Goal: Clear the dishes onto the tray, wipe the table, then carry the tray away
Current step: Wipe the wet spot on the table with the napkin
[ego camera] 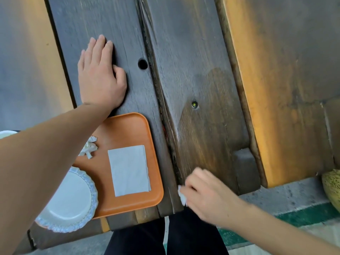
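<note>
An orange tray [128,126] lies on the dark wooden table [193,52] near its front edge. On the tray rest a white plate with a scalloped rim [70,201], a flat white napkin [129,170] and a crumpled tissue [90,147]. My left hand [100,76] lies flat on the table beyond the tray, fingers spread, a bit of white paper showing under the fingertips. My right hand [207,194] is shut on a crumpled white tissue [182,196] and presses it on the table's front right part, beside the tray.
A damp streak [207,111] darkens the right plank. A wooden bench [276,80] runs along the table's right side. A round yellowish object [333,188] sits at the right edge. The rim of a white dish [6,133] shows at far left. My dark trousers are below.
</note>
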The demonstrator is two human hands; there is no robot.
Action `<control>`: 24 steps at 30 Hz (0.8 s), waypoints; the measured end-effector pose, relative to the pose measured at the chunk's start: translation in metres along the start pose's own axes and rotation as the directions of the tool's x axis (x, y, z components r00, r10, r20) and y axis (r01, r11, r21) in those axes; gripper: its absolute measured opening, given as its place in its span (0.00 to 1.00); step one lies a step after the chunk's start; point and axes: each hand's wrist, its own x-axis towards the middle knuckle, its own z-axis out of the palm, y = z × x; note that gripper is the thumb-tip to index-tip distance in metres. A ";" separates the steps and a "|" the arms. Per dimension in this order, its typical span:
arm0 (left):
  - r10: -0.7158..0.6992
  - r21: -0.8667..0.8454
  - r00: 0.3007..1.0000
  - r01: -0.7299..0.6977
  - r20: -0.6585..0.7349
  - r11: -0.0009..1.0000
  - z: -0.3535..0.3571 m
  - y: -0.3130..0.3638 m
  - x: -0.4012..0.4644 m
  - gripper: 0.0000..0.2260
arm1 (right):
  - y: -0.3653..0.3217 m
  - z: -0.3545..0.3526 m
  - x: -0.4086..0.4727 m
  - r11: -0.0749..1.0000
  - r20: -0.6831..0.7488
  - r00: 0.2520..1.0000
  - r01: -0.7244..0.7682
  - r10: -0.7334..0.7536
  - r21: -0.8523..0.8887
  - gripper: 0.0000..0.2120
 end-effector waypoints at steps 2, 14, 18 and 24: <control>-0.003 -0.001 1.000 0.003 0.002 1.000 -0.001 0.001 -0.001 0.26 | -0.007 0.003 -0.019 1.000 0.063 0.998 0.013 -0.011 -0.027 0.05; 0.003 0.010 1.000 -0.003 0.004 1.000 0.000 0.000 0.000 0.26 | 0.010 0.000 -0.011 0.965 -0.236 0.937 -0.263 0.256 0.001 0.04; 0.003 0.012 1.000 -0.003 0.006 1.000 0.000 0.000 0.000 0.26 | -0.007 0.011 -0.027 0.926 -0.153 0.914 -0.372 0.377 0.063 0.06; 0.006 0.013 1.000 -0.006 0.007 1.000 0.001 -0.001 0.000 0.26 | -0.002 -0.001 0.029 0.813 -0.299 0.760 -0.570 0.577 0.119 0.07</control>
